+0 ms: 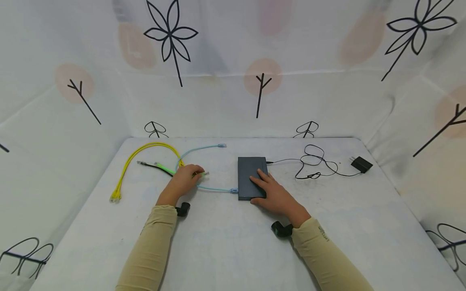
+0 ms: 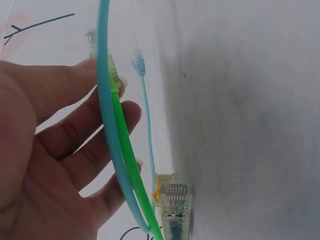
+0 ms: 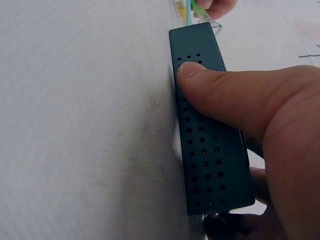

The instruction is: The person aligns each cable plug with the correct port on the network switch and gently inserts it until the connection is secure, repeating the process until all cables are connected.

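My left hand (image 1: pixel 183 182) pinches the clear plug end of a green Ethernet cable (image 2: pixel 125 135) between thumb and fingers. In the left wrist view, a light blue Ethernet cable (image 2: pixel 104 90) crosses in front of that plug. My right hand (image 1: pixel 274 197) holds a dark network switch (image 1: pixel 249 173) on the table, its fingers over the top and right end, its thumb against the vented side (image 3: pixel 205 150). One light blue plug (image 1: pixel 234 190) sits at the switch's left end; the cable's other light blue plug (image 1: pixel 222 145) lies free farther back.
A yellow Ethernet cable (image 1: pixel 140 148) loops across the back left, with a black cable (image 1: pixel 154 166) beside my left hand. From the switch's right end a thin black power cord (image 1: pixel 302 161) runs in loose loops to a black power adapter (image 1: pixel 361 164).
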Action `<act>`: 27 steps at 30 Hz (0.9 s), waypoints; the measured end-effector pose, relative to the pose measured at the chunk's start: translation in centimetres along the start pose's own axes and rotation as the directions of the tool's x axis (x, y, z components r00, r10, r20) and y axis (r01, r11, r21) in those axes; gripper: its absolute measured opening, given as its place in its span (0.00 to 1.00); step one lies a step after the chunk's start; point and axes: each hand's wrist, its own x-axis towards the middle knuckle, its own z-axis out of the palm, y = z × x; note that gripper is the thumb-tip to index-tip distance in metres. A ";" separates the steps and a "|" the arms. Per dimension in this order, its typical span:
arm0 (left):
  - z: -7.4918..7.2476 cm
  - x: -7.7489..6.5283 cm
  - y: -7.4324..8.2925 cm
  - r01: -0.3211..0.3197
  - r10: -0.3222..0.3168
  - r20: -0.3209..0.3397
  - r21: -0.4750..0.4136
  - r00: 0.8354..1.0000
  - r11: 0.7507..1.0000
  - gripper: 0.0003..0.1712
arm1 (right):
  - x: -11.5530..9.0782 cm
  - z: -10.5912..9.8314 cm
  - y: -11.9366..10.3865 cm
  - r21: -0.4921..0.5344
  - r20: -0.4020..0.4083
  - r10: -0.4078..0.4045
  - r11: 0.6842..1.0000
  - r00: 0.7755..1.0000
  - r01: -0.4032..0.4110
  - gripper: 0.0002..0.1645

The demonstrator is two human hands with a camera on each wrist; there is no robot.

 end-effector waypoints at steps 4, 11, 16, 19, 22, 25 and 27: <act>0.0 -0.1 0.0 0.000 0.000 -0.003 -0.025 1.000 1.000 0.13 | 0.0 0.0 0.0 -0.003 0.000 0.003 1.000 1.000 -0.003 0.47; 0.0 -0.3 0.4 0.002 -0.003 -0.012 -0.046 1.000 0.999 0.14 | -0.1 -0.2 -0.2 -0.006 -0.003 0.003 1.000 1.000 -0.003 0.46; 0.1 -0.2 0.6 0.000 -0.001 -0.026 -0.042 1.000 0.999 0.13 | -0.1 -0.2 -0.2 -0.006 -0.002 0.003 1.000 1.000 -0.003 0.46; 0.2 -0.1 0.7 -0.017 0.016 -0.029 -0.032 0.999 0.999 0.13 | -0.1 -0.2 -0.3 -0.005 -0.002 0.003 1.000 1.000 -0.003 0.46; 0.2 -0.1 0.7 -0.036 0.035 -0.029 -0.033 0.999 0.999 0.14 | -0.1 -0.2 -0.2 -0.004 -0.002 0.002 1.000 1.000 -0.002 0.46; 0.2 -0.1 0.7 -0.046 0.045 -0.021 -0.058 0.999 0.997 0.14 | -0.1 -0.1 -0.1 -0.003 -0.003 -0.005 1.000 1.000 0.005 0.46; 0.2 -0.2 0.7 -0.040 0.039 -0.017 -0.073 0.999 0.997 0.14 | -0.1 -0.1 0.0 -0.003 -0.006 -0.013 1.000 1.000 0.013 0.46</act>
